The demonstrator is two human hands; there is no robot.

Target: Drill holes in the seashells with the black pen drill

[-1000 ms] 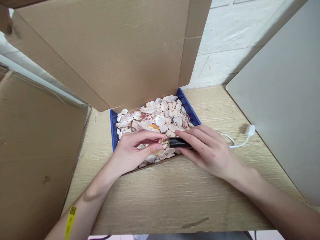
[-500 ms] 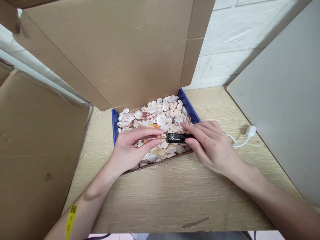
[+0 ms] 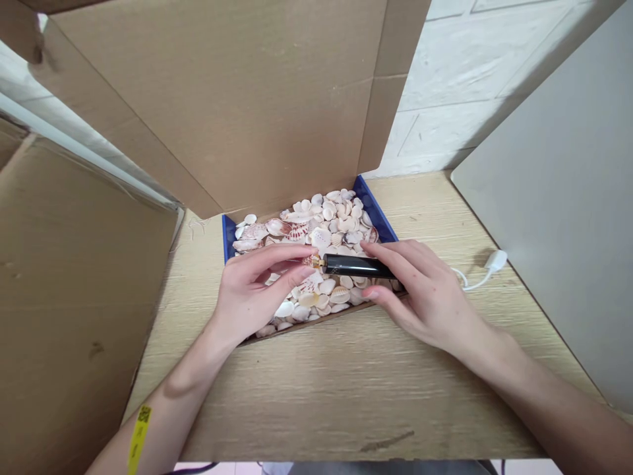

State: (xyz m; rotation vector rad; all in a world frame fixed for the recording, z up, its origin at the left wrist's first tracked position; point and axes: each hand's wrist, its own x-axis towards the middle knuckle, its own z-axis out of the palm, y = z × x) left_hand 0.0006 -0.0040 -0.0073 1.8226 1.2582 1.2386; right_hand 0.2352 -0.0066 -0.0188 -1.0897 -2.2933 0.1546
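My left hand [image 3: 257, 280] pinches a small red-and-white seashell [image 3: 308, 260] between thumb and fingers, most of it hidden. Against this shell, or right beside it, is the brass-coloured tip of a black mini hand drill [image 3: 359, 266]. My right hand [image 3: 420, 290] holds the drill from its right end, forefinger along the top and thumb lifted away below it. Both hands are over a shallow cardboard box [image 3: 378, 208] with blue inner sides, filled with white, pinkish and brown-striped seashells [image 3: 341, 211].
The box's tall cardboard lid [image 3: 237, 99] stands up behind it. More cardboard [image 3: 74, 284] leans at left, and a pale panel [image 3: 558, 185] at right. A white cable with a plug [image 3: 496, 260] lies on the wooden table [image 3: 346, 389] beside my right hand.
My right thumb has come away from the drill, and its body now tilts slightly down toward the right. The left hand with the shell has shifted slightly left.
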